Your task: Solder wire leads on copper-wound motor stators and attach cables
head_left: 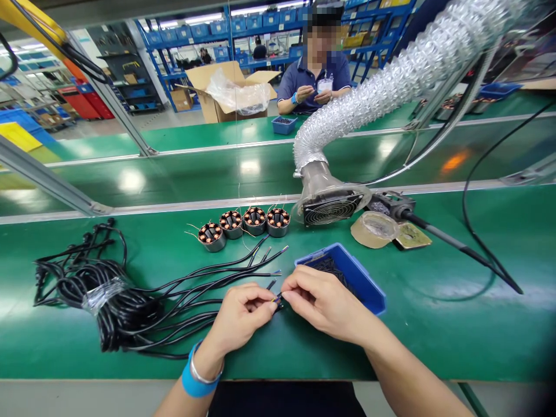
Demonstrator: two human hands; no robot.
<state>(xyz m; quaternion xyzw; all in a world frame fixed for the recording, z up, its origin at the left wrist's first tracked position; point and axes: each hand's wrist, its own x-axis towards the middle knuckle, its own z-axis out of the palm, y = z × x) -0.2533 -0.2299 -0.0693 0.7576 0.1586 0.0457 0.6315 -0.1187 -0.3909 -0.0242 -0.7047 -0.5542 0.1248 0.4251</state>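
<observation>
My left hand (pixel 241 313), with a blue band and a silver bangle at the wrist, pinches the end of a black cable whose thin coloured wires (pixel 274 299) show at the fingertips. Close against it, my right hand (pixel 321 298) has thumb and forefinger pressed together on a small dark piece at those wires; its exact kind is mostly hidden. Other cable ends with bared coloured wires lie just beyond the left hand. They run from a tied coil of black cable (pixel 115 295) on the left. Behind the right hand sits a blue bin (pixel 376 302) of short black tube pieces.
Several copper-wound motor stators (pixel 211 236) stand in a row at the back. A fume extractor (pixel 332 205) on a silver duct hangs beside them. To the right are a tape roll (pixel 374 229) and a soldering iron (pixel 452 240). A co-worker (pixel 310 81) sits across the bench.
</observation>
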